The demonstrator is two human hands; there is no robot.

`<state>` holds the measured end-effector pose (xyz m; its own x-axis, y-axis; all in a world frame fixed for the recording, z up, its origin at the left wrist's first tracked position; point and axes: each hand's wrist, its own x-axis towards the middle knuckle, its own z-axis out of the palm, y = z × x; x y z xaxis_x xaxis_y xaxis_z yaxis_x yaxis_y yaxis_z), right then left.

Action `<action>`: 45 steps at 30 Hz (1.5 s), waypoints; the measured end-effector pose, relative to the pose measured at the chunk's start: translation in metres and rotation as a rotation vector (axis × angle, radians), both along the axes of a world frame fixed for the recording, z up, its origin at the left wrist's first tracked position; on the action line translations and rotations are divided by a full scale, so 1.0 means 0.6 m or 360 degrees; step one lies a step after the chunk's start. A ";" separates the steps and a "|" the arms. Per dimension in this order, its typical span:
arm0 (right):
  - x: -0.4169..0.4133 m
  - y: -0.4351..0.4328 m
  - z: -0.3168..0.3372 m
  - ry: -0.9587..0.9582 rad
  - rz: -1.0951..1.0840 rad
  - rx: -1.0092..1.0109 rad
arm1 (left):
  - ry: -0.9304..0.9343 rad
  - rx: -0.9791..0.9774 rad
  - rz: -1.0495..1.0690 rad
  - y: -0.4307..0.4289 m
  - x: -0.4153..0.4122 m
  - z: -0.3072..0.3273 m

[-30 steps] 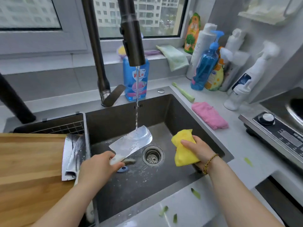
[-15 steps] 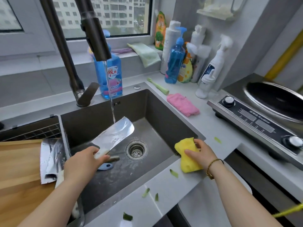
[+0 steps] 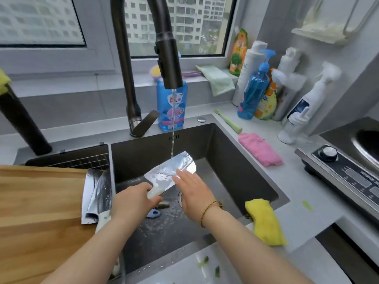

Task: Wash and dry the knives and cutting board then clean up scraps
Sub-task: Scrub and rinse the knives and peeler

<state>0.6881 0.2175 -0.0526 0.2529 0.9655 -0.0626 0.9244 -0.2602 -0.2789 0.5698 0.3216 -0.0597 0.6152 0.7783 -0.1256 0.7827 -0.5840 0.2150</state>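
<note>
- Cleaver [image 3: 164,171] is held over the sink [image 3: 225,160], blade tilted up to the far right, under the water stream [image 3: 173,124] from the faucet [image 3: 168,58].
- Left hand [image 3: 131,203]: fingers curled round the white handle.
- Right hand [image 3: 194,191]: fingers [image 3: 181,175] straight and close together, lying flat on the blade.
- Second knife [image 3: 96,197] lies on the right end of the cutting board [image 3: 41,212], left of the sink, handle pointing near.
- Yellow cloth [image 3: 264,220] lies on the table [image 3: 297,201] at the sink's near-right corner.
- Green scraps [image 3: 204,261] sit on the near table edge.
- Pink cloth [image 3: 259,149] lies far right of the sink.
</note>
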 end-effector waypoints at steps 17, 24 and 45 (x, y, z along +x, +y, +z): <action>0.043 0.098 -0.026 -0.0324 0.0199 -0.0388 | 0.0075 -0.0063 -0.0018 0.049 0.015 -0.004; 0.023 0.092 -0.030 -0.0226 0.0297 -0.0391 | 0.0035 -0.0101 -0.0030 0.045 0.023 -0.012; 0.045 0.073 -0.056 0.0761 -0.1084 0.0167 | -0.0131 -0.0261 0.0131 0.056 0.012 -0.013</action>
<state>0.7151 0.2614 -0.0864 0.7519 0.6181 -0.2294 0.3506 -0.6695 -0.6549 0.5771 0.3550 -0.0677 0.5637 0.7997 -0.2066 0.8022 -0.4706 0.3675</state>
